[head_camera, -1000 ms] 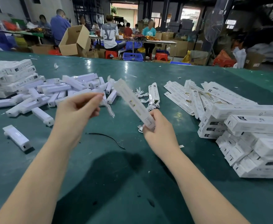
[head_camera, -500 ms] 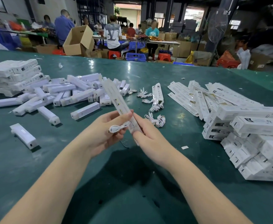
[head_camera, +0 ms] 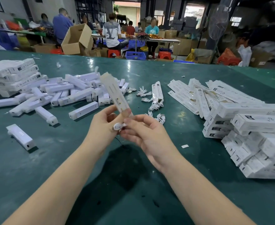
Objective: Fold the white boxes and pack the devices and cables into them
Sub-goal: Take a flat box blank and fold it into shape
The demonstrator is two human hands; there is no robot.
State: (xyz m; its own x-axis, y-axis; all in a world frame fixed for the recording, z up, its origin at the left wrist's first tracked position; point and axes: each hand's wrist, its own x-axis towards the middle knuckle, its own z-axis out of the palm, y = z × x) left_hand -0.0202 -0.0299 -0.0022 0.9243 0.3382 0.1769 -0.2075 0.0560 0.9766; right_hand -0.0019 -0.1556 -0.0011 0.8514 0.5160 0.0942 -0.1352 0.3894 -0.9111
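Box, long, white, tilted above the table, now gripped low by our left hand while our right hand, come across from it, pinches the coiled cable at its open bottom end, ready for insertion.

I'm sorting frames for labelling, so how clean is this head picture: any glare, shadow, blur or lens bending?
Head view: wide-angle bending curves the green table's far edge; ceiling light glares on it behind the loose cables; a dark shadow falls under the left hand and right hand; the held box looks soft and washed out, its print unreadable.
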